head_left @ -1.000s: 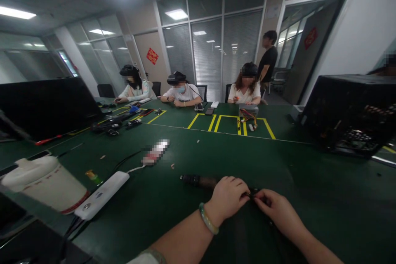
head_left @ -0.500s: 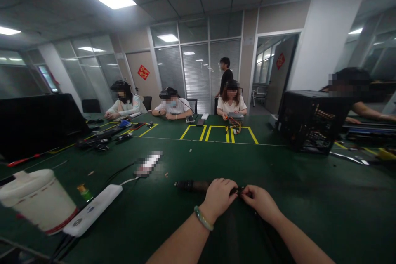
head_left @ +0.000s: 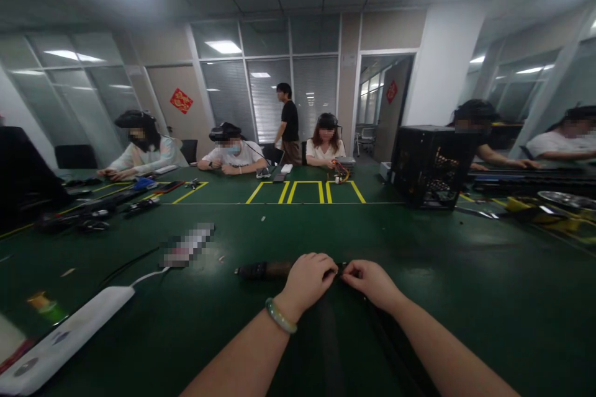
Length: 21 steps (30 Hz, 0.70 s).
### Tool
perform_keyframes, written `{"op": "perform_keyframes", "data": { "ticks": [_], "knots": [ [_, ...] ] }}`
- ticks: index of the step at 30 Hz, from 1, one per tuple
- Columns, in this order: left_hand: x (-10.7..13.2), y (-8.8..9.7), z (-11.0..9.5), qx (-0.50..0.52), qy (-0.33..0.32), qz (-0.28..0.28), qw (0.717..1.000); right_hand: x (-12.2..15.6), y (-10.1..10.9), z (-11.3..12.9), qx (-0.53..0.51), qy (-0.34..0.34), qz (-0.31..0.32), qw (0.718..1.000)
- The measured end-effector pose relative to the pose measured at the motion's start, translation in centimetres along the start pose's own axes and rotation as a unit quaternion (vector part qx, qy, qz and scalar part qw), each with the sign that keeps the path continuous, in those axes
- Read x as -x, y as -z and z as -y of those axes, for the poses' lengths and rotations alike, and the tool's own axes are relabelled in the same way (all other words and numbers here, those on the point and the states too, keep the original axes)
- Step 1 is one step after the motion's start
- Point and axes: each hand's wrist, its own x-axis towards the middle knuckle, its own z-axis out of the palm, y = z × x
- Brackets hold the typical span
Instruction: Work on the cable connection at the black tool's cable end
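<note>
A dark electric screwdriver [head_left: 275, 270] lies across the green table in front of me, its narrow tip toward the left. My left hand [head_left: 308, 279], with a green bangle at the wrist, is closed around its rear part and hides most of it. At the tail end, my right hand [head_left: 367, 279] pinches the black cable [head_left: 382, 329] where it meets the tool. The fingertips cover the joint, so I cannot tell whether the cable is plugged in. From there the cable runs down toward the table's near edge.
To the left are a white power strip [head_left: 69, 338], a blurred phone [head_left: 189, 247] on a cable and a small green-gold object [head_left: 46, 307]. A black computer case [head_left: 431, 167] stands at the back right. Several people sit around the table; one person [head_left: 289, 121] is on foot behind.
My view has swung to the right, so the table and room sit further left. The person on foot has moved left. Both hands keep their hold at the screwdriver's rear.
</note>
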Motion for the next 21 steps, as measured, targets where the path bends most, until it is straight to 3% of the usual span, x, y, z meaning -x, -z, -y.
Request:
{"op": "perform_keyframes", "data": {
  "ticks": [9, 14, 21],
  "knots": [
    [-0.3, -1.0, 0.9, 0.027, 0.02, 0.0, 0.999, -1.1, -0.1, -0.8, -0.011, -0.026, 0.009, 1.0],
    [-0.5, -1.2, 1.0, 0.03, 0.051, 0.004, 0.998, -1.7, 0.9, -0.6, -0.022, -0.037, 0.08, 0.996],
    [-0.7, -1.5, 1.1, 0.025, 0.02, 0.003, 0.999, -1.2, 0.6, -0.8, -0.009, -0.002, 0.036, 0.999]
  ]
}}
